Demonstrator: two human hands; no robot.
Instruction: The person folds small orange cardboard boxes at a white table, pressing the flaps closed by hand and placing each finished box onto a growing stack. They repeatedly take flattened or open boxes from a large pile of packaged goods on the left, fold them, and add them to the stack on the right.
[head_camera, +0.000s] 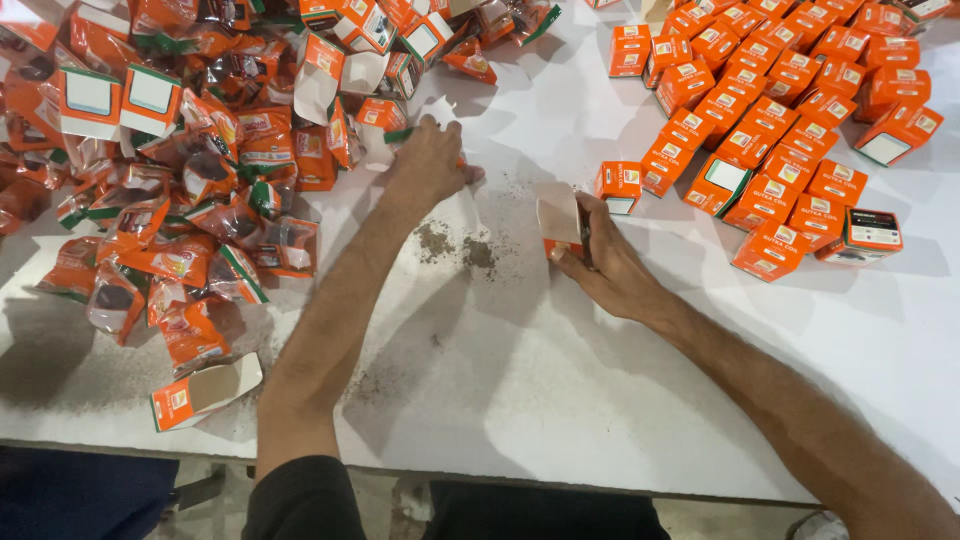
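White tabletop (560, 380) spreads under my arms, dusted with dark powder (455, 245) near the middle. My right hand (600, 265) is closed around a small open box (560, 225), orange outside and pale inside, its mouth tipped up — just beside the powder. My left hand (430, 160) reaches to the edge of the heap of orange pouches (190, 190) and seems to pinch one, though my fingers hide it. Finished boxes (790, 130) sit in rows off to the right — well apart from the heap.
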